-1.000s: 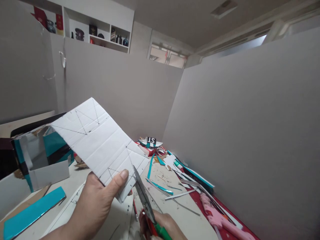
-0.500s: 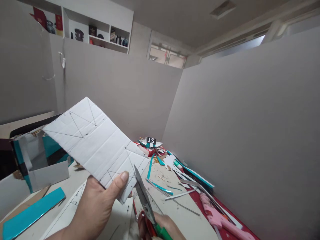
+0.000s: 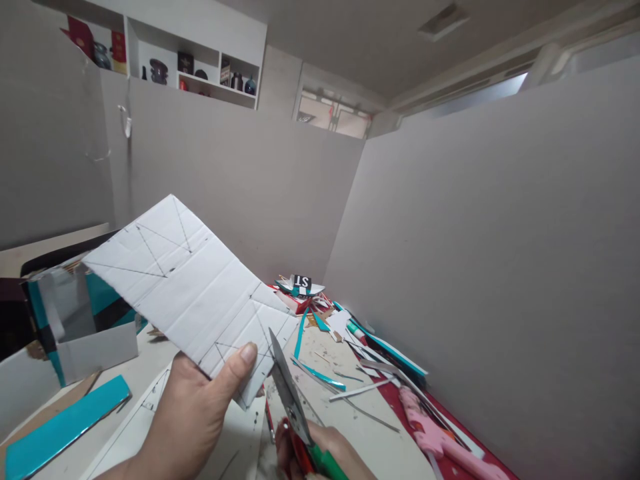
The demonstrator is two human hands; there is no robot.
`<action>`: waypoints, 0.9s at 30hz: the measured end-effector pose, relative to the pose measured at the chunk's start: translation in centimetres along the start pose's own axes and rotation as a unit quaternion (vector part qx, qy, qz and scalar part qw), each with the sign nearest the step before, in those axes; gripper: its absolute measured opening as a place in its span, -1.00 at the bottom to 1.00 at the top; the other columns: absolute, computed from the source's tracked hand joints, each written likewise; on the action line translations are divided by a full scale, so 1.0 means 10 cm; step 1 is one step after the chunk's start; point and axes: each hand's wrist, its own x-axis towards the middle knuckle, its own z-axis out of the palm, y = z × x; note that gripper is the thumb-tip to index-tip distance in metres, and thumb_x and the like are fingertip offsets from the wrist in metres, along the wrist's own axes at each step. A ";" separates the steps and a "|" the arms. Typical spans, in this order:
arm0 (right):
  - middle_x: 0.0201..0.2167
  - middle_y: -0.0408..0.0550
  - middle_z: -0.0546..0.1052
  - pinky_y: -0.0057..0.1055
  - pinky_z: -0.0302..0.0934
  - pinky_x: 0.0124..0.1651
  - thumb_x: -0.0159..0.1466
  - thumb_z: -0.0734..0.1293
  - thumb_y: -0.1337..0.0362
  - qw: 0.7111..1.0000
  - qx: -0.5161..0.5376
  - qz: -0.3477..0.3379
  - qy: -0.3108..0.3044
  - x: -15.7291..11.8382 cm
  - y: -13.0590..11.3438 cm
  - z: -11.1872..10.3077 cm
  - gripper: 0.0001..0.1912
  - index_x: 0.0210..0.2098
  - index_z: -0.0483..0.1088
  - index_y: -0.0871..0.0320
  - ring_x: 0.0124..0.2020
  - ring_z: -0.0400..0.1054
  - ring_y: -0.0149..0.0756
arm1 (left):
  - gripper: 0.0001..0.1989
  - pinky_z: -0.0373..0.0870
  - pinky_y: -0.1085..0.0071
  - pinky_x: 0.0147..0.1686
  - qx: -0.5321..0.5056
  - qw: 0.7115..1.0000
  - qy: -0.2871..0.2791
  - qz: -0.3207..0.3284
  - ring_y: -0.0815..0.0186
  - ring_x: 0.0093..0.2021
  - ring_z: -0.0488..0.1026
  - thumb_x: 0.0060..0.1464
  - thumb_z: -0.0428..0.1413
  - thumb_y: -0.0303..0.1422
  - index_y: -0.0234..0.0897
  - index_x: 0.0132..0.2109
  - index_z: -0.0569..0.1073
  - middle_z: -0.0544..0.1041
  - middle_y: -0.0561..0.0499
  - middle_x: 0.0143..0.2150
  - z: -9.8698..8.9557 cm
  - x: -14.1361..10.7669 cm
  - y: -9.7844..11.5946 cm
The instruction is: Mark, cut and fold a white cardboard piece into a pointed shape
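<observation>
A white piece of cardboard [image 3: 200, 287] with pencilled or inked lines and triangles is held up at a tilt above the table. My left hand [image 3: 200, 400] grips its lower edge, thumb on the marked face and fingers behind. In my right hand [image 3: 330, 450], at the bottom of the view, is a pair of scissors [image 3: 290, 390] with red and green handles. Their blades point up and to the left, with the tip at the cardboard's right-hand edge, near the drawn lines. The far blade is partly hidden, so how wide they stand apart is unclear.
On the table [image 3: 345, 413] lie thin offcuts and a turquoise strip [image 3: 67, 427]. A cut-up box [image 3: 90, 327] stands at left. A scrap pile [image 3: 305, 293] sits at the back. A pink glue gun [image 3: 440, 437] rests at right, along the grey wall [image 3: 480, 267].
Almost nothing differs. The cardboard's upper left end has shifted very slightly left, and the scissors' handles have moved a touch to the right.
</observation>
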 end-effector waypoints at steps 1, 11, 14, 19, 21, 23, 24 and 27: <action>-0.54 -0.13 0.32 -0.44 0.11 -0.45 0.16 0.12 -0.38 1.000 -0.005 -0.002 0.004 0.00 0.01 0.00 -0.32 -0.33 0.31 0.17 -0.52 0.17 -0.35 | -0.52 0.43 0.28 0.02 0.001 1.000 0.001 0.001 0.05 0.02 0.52 -0.01 0.26 -0.22 -0.25 0.07 0.51 0.61 -0.05 0.01 0.00 0.00 0.00; -0.55 -0.15 0.30 -0.44 0.08 -0.48 0.16 0.16 -0.32 0.999 -0.038 -0.010 0.008 0.01 0.08 -0.02 -0.40 -0.34 0.28 0.15 -0.53 0.15 -0.35 | -0.55 0.38 0.29 0.08 -0.008 1.000 -0.010 0.002 0.10 0.06 0.50 0.01 0.24 -0.25 -0.22 0.07 0.51 0.60 -0.05 0.04 0.03 -0.02 0.02; -0.56 -0.15 0.29 -0.42 0.07 -0.48 0.15 0.09 -0.39 1.000 -0.022 -0.012 0.003 0.01 0.06 -0.02 -0.32 -0.34 0.28 0.15 -0.53 0.14 -0.35 | -0.56 0.40 0.29 0.06 -0.004 1.000 -0.010 0.004 0.09 0.05 0.50 0.01 0.24 -0.25 -0.22 0.06 0.52 0.60 -0.05 0.04 0.02 -0.02 0.01; -0.54 -0.14 0.29 -0.42 0.08 -0.46 0.15 0.14 -0.37 1.000 -0.011 -0.014 0.008 0.00 0.04 -0.01 -0.34 -0.36 0.27 0.15 -0.52 0.15 -0.34 | -0.59 0.38 0.28 0.08 0.005 1.000 -0.012 0.001 0.09 0.07 0.49 0.00 0.24 -0.24 -0.21 0.02 0.54 0.60 -0.04 0.03 0.01 -0.02 0.02; -0.55 -0.14 0.28 -0.44 0.07 -0.46 0.16 0.14 -0.36 1.000 -0.007 -0.017 0.012 0.00 0.04 -0.01 -0.36 -0.37 0.27 0.15 -0.52 0.14 -0.35 | -0.61 0.37 0.30 0.08 0.006 1.000 -0.013 0.000 0.11 0.07 0.49 0.01 0.24 -0.25 -0.20 0.01 0.54 0.60 -0.01 0.03 0.02 -0.02 0.02; -0.55 -0.15 0.27 -0.44 0.05 -0.47 0.17 0.14 -0.36 1.000 0.002 -0.017 0.013 0.00 0.04 0.00 -0.36 -0.37 0.27 0.16 -0.52 0.13 -0.37 | -0.62 0.38 0.33 0.07 0.003 1.000 -0.011 0.002 0.12 0.06 0.49 0.00 0.25 -0.25 -0.19 0.01 0.54 0.61 0.00 0.02 0.02 -0.02 0.02; -0.55 -0.15 0.27 -0.45 0.05 -0.47 0.17 0.14 -0.35 1.000 0.007 -0.016 0.016 0.00 0.03 0.01 -0.36 -0.37 0.27 0.16 -0.52 0.12 -0.37 | -0.62 0.38 0.34 0.07 0.001 1.000 -0.009 0.004 0.12 0.06 0.49 0.00 0.25 -0.26 -0.19 0.00 0.54 0.61 0.00 0.01 0.02 -0.02 0.01; -0.55 -0.16 0.24 -0.45 0.04 -0.47 0.19 0.15 -0.32 0.999 0.017 -0.020 0.023 0.00 0.00 0.02 -0.38 -0.39 0.26 0.17 -0.52 0.11 -0.38 | -0.62 0.36 0.36 0.09 -0.006 1.000 -0.010 0.007 0.14 0.08 0.48 -0.01 0.26 -0.26 -0.18 0.00 0.55 0.62 0.01 -0.01 0.03 -0.01 -0.01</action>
